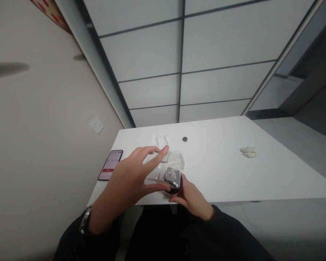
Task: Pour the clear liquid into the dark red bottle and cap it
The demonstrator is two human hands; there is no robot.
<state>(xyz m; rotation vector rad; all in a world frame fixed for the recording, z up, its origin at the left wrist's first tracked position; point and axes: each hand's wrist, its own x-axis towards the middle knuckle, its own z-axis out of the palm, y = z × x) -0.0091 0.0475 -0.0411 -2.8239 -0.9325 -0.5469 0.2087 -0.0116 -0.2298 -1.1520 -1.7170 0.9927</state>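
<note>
Left hand (pixel 133 174) comes in from the left above the near edge of the table (pixel 220 174), back of hand to camera. Thumb and index spread wide, a gap like a C; the other fingers curl together behind the index. Clear pack (pixel 163 171) sits in that gap, tilted, with a shiny grey piece (pixel 175 178) at its right end. Thumb tip is right at the lower edge of the grey piece; can't tell whether thumb and index actually pinch the pack. Right hand (pixel 194 197) is lower and to the right, fingers wrapped around a dark round cup (pixel 179 185), thumb on the near side, fingertips partly hidden behind it. Cup is directly under the grey piece; can't tell whether the two touch. More clear plastic (pixel 180 159) shows just past the pack, near the middle of the near half of the table; can't tell if it's a separate part. Two white bits (pixel 163 139) lie beyond the left index tip, shapes blurred. Small dark disc (pixel 185 139) lies flat to their right, apart from them. Crumpled off-white wad (pixel 249 152) is well off to the right. Phone (pixel 110 165) lies face up at the left edge, screen lit with a red bar, partly behind the left hand. Watch (pixel 85 219) on the left wrist, dark sleeves on both arms. Outlet (pixel 96 125) on the wall at left.
</note>
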